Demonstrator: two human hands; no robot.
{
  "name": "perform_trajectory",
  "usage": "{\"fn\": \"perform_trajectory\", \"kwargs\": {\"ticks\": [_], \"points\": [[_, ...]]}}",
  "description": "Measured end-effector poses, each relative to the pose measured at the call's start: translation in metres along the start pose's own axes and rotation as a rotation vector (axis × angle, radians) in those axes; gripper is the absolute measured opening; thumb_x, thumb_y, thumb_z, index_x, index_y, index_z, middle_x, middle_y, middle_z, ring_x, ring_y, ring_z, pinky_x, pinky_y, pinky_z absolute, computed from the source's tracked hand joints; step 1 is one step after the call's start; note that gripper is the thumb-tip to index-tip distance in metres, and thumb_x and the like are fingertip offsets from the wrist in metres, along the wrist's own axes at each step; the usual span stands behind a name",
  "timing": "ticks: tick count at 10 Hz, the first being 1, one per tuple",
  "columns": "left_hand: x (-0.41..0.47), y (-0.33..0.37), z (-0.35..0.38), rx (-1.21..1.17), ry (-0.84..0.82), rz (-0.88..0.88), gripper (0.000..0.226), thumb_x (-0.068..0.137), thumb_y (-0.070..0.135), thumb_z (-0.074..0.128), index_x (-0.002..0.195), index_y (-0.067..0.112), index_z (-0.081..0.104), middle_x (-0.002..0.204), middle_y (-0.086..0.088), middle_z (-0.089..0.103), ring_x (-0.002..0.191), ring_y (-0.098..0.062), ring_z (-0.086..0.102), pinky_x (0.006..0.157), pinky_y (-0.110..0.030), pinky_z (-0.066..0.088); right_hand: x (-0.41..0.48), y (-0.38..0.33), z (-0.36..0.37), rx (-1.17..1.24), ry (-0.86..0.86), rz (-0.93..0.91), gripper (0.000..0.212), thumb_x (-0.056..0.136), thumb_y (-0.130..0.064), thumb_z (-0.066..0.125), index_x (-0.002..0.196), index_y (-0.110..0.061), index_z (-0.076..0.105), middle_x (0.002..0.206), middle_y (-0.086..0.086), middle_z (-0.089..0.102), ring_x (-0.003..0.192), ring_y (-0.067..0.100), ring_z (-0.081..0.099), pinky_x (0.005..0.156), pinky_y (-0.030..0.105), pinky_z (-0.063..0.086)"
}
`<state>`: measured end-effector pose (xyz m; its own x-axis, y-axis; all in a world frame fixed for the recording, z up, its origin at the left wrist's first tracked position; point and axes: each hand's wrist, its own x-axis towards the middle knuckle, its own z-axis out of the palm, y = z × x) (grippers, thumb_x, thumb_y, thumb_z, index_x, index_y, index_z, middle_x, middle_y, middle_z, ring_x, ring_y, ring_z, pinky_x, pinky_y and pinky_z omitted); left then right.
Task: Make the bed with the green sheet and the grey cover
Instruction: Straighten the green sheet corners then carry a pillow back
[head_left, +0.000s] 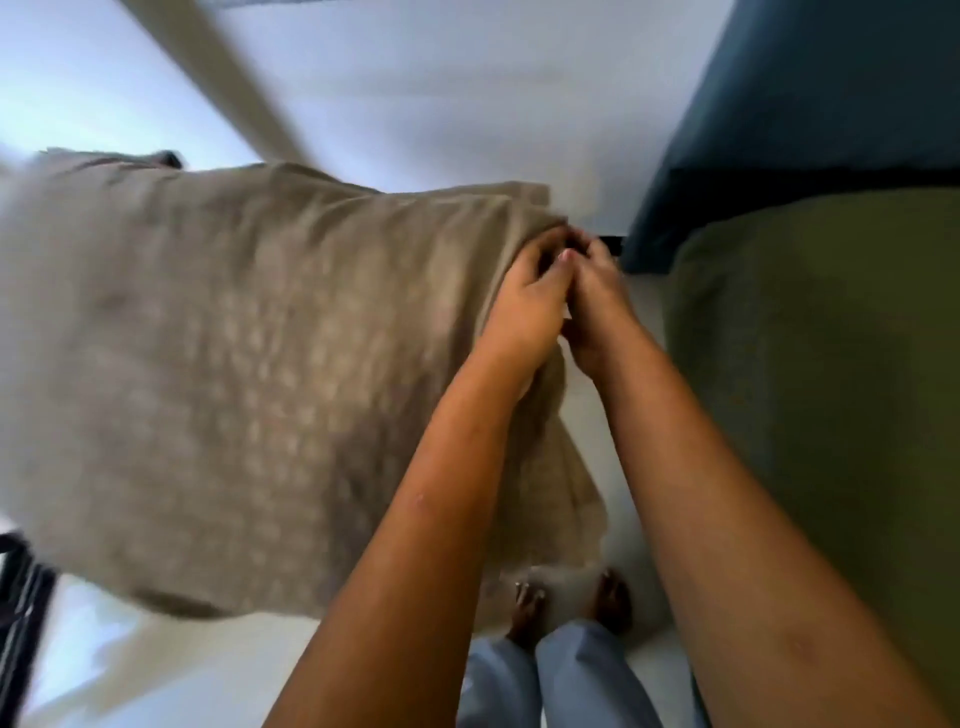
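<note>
The grey cover (249, 364), patterned with pale dots, hangs spread in the air across the left and middle, blurred by motion. My left hand (524, 301) and my right hand (597, 306) are side by side at its upper right edge, and both grip the cloth there. The green sheet (831, 389) lies over the bed at the right, beside my right forearm. The cover's lower corner hangs down in front of my legs.
A dark teal headboard or cushion (810, 104) stands at the top right behind the green sheet. White wall and pale floor (156, 675) surround the cover. A dark object (21, 597) sits at the lower left edge. My bare feet (571, 608) stand on the floor.
</note>
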<state>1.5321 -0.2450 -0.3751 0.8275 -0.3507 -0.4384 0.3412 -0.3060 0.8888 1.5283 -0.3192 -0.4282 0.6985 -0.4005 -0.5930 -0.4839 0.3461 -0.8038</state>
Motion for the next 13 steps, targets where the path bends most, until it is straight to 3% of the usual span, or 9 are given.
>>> {"fn": "perform_trajectory", "kwargs": {"ticks": [2,3,4,6,8,9,10,11,13], "points": [[-0.06,0.046,-0.092,-0.062,0.078,0.248,0.023,0.096,0.01,0.053,0.117,0.007,0.061,0.097,-0.001,0.067,0.081,0.0,0.064,0.074,-0.016,0.051,-0.044,-0.027,0.058,-0.06,0.142,-0.125,0.06,0.098,-0.045,0.042,0.15,-0.021,0.023,0.149,0.011,0.036,0.131,0.031,0.042,0.094,0.031,0.047],[-0.07,0.032,-0.179,0.286,0.617,0.406,0.025,0.088,0.025,0.057,0.112,0.017,0.063,0.106,0.009,0.063,0.095,0.0,0.055,0.092,-0.023,0.044,-0.057,-0.026,0.073,-0.198,0.211,-0.138,0.086,0.086,-0.061,0.054,0.153,-0.025,0.012,0.159,0.002,0.017,0.143,0.027,0.024,0.114,0.042,0.026],[-0.062,-0.004,-0.273,0.515,0.898,0.129,0.04,0.09,0.033,0.056,0.126,0.015,0.056,0.126,-0.002,0.058,0.118,-0.014,0.049,0.101,-0.027,0.035,-0.072,-0.025,0.096,-0.413,0.25,-0.145,0.103,0.077,-0.068,0.058,0.153,-0.027,0.001,0.161,0.004,0.002,0.145,0.031,0.013,0.114,0.053,0.023],[-0.061,-0.051,-0.382,0.46,0.756,-0.384,0.085,0.082,0.07,0.05,0.147,0.019,0.032,0.149,-0.011,0.037,0.135,-0.032,0.037,0.111,-0.04,0.029,-0.095,0.003,0.108,-0.413,0.381,0.018,0.122,0.065,-0.076,0.063,0.153,-0.023,-0.004,0.158,0.009,0.016,0.14,0.036,0.027,0.111,0.057,0.027],[-0.078,-0.124,-0.376,-0.231,0.979,-0.72,0.143,0.022,0.103,0.046,0.146,0.033,0.03,0.141,0.003,0.045,0.13,-0.03,0.042,0.102,-0.055,0.037,-0.117,0.014,0.113,-0.438,0.416,0.054,0.125,0.057,-0.08,0.064,0.153,-0.021,0.009,0.151,0.011,0.033,0.135,0.034,0.036,0.11,0.052,0.031],[-0.11,-0.114,-0.323,-0.57,0.85,-0.757,0.121,0.047,0.099,0.043,0.143,0.026,0.035,0.135,-0.001,0.048,0.125,-0.034,0.044,0.104,-0.057,0.036,-0.121,0.004,0.112,-0.463,0.389,0.057,0.126,0.057,-0.076,0.069,0.152,-0.02,0.009,0.148,0.014,0.036,0.131,0.036,0.04,0.108,0.052,0.034],[-0.118,-0.12,-0.322,-0.696,0.844,-0.654,0.118,0.051,0.092,0.053,0.146,0.024,0.034,0.141,0.0,0.046,0.127,-0.029,0.045,0.106,-0.05,0.037,-0.127,0.0,0.101,-0.391,0.343,0.037,0.122,0.052,-0.069,0.077,0.148,-0.018,0.021,0.141,0.011,0.045,0.126,0.034,0.048,0.106,0.048,0.04],[-0.097,-0.137,-0.361,-0.811,0.946,-0.483,0.12,0.034,0.08,0.072,0.14,0.031,0.043,0.13,0.005,0.055,0.113,-0.024,0.055,0.099,-0.05,0.044,-0.129,-0.015,0.088,-0.385,0.311,0.037,0.07,0.077,-0.048,0.073,0.129,-0.008,0.047,0.129,0.011,0.055,0.115,0.033,0.055,0.098,0.039,0.046],[-0.131,0.012,-0.321,-0.819,0.991,-0.132,0.062,0.069,0.045,0.074,0.123,0.021,0.056,0.115,0.008,0.06,0.1,-0.012,0.059,0.092,-0.036,0.051,-0.142,-0.073,0.065,-0.434,0.353,-0.085,0.032,0.1,-0.025,0.046,0.121,-0.001,0.057,0.125,0.017,0.058,0.112,0.034,0.055,0.092,0.033,0.042]]}}
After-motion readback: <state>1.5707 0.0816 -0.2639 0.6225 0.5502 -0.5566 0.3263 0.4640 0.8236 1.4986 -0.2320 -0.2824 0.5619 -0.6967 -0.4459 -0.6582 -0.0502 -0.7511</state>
